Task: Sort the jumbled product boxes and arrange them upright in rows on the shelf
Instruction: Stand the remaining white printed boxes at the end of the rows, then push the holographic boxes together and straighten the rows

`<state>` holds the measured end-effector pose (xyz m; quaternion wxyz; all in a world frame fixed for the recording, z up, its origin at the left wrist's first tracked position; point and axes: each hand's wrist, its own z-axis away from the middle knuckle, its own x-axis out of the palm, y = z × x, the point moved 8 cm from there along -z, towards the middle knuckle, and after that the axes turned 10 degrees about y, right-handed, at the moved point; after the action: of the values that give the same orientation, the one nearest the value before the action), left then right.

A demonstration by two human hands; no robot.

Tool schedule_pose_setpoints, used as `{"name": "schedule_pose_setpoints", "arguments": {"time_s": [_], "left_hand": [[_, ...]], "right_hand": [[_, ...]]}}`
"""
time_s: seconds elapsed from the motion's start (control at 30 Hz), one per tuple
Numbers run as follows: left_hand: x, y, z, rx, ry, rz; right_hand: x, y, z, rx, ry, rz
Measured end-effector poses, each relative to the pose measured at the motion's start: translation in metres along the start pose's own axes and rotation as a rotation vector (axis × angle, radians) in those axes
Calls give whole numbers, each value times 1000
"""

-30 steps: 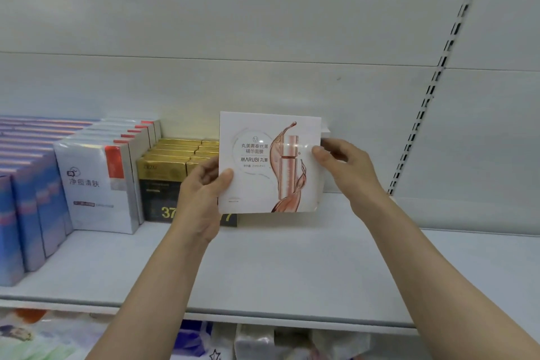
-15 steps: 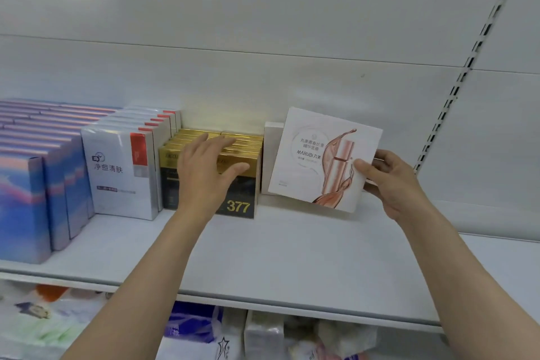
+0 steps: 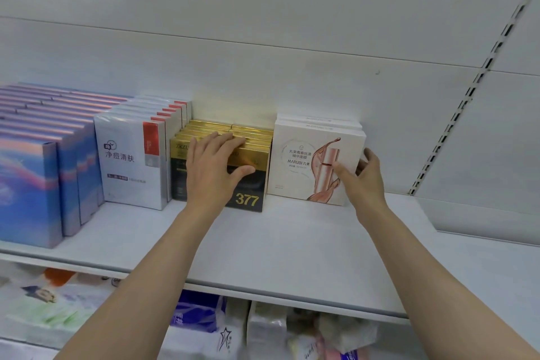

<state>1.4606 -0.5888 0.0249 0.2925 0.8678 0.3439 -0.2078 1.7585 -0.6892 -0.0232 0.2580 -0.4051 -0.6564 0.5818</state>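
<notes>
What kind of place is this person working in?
Probably a shop aisle selling skincare. A white metal shelf carries upright rows of boxed goods, such as black-and-gold boxes marked 377, and a slotted upright rail runs up the back panel.

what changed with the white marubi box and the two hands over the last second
The white Marubi box went from being held up in both hands to standing upright on the shelf, at the front of its row beside the gold boxes. The left hand let go and now rests on the gold boxes. The right hand keeps its grip on the box's right edge. The other rows stayed put.
</notes>
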Motion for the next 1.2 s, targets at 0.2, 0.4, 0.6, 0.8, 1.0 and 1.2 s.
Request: {"name": "schedule_pose_setpoints", "arguments": {"time_s": [0.2,0.4,0.6,0.8,1.0,1.2], "left_hand": [[-1,1,0,-6,15,10],[-1,0,2,51,12,-3],[-5,-1,-6,124,32,-19],[-3,-5,-10,195,-77,-11],[-13,-10,-20,251,-297,166],[-87,-28,-33,224,-442,415]], "right_hand": [[-3,-4,-8,-27,6,129],[9,2,6,3,80,158],[18,4,27,96,147,310],[11,-22,47,173,243,407],[9,-83,89,24,359,506],[48,-156,146,-190,117,605]]}}
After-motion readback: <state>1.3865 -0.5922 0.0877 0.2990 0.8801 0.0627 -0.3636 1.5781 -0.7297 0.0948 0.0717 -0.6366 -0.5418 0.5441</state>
